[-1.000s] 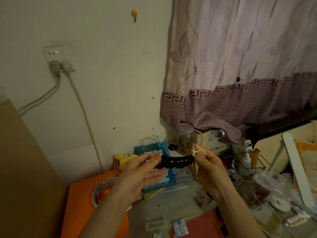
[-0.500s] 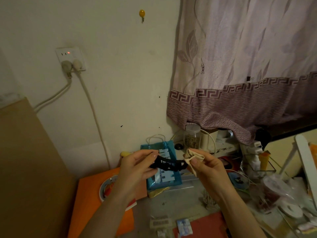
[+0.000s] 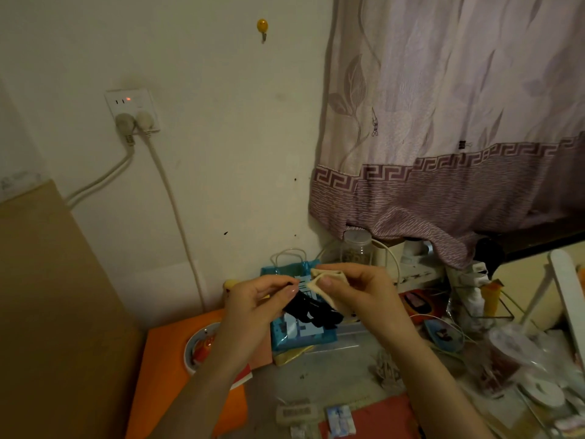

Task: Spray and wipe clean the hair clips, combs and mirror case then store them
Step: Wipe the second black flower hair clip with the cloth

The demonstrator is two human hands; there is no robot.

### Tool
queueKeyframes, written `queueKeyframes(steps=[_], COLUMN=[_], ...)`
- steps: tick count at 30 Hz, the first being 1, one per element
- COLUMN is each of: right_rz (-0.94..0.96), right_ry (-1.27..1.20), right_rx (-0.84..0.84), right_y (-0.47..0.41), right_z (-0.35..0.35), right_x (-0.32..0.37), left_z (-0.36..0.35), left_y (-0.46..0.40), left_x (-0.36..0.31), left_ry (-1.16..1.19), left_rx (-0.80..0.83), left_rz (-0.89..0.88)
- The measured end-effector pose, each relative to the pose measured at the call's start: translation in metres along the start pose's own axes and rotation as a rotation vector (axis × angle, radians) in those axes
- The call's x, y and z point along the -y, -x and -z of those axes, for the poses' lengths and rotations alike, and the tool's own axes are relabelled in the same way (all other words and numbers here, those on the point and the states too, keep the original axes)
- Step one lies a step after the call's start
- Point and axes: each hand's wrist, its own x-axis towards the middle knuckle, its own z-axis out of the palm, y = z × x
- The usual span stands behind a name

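I see a black hair clip held up in the air between my two hands, over the messy table; it tilts down to the right, with its bumpy teeth hanging low; my left hand has its fingers curled and pinches the top left end of the clip with thumb and finger; my right hand has its fingers curled round a small tan cloth; the cloth is bunched at my fingertips and touches the right side of the clip; I cannot tell how much of the clip the cloth covers.

Just behind the clip stands a blue gift bag with white string handles; behind that is a clear jar with a white lid, up against the wall; a purple curtain hangs over the jar; to the left of the bag is an orange surface with a round bowl on it; a brown cardboard sheet leans at the far left; on the wall is a white power socket with two plugs in it, and a little yellow hook higher up.
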Motion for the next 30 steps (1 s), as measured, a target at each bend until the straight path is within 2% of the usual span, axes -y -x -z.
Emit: queueKeyframes(steps=[3,6,15,22,30], right_rz=[0.028,0.007,-0.088,-0.070,-0.083], right_ry=[0.162,0.165,0.201,0.029,0.002], right_rx=[0.011,0.035,0.161,-0.083,-0.059], right_y=[-0.003,-0.004,-0.004,0.000,0.009], right_z=[-0.012,-0.012,0.008,0.023,0.012], right_x=[0.001,0.000,0.001,-0.006,-0.013], left_z=[-0.004,-0.003,0.003,0.003,-0.005], left_y=[-0.001,0.000,-0.003,-0.004,-0.008], left_x=[-0.001,-0.002,-0.004,-0.004,-0.001], left_ry=[0.052,0.108,0.059,0.103,0.104], left_rx=[-0.015,-0.018,-0.060,-0.117,-0.147], left_rz=[-0.003,0.005,-0.020,-0.015,-0.045])
